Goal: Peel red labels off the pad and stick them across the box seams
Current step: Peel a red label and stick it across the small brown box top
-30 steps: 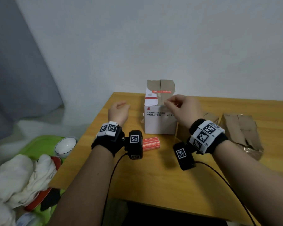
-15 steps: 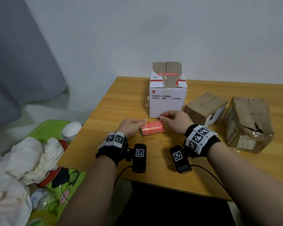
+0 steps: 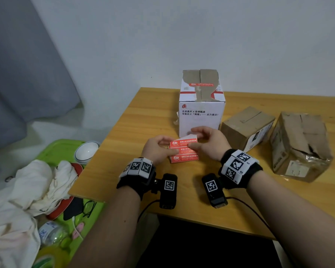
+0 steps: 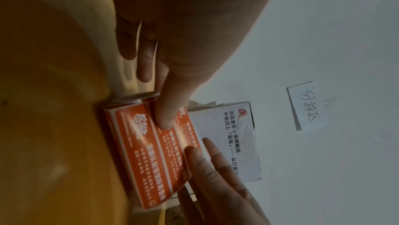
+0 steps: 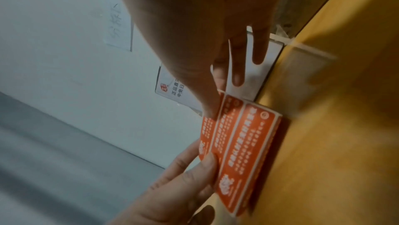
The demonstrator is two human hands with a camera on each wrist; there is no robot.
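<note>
We hold the pad of red labels (image 3: 184, 151) low over the wooden table (image 3: 124, 151), just in front of the white box (image 3: 200, 117). Our left hand (image 3: 157, 149) grips its left end, thumb pressed on the glossy printed strips; our right hand (image 3: 209, 141) pinches the right end, where a white corner curls up. The table's near edge lies close behind our wrists. Two creased brown cartons (image 3: 246, 126) sit right. Only the left wrist view shows a handwritten paper note (image 4: 306, 106) on the wall.
</note>
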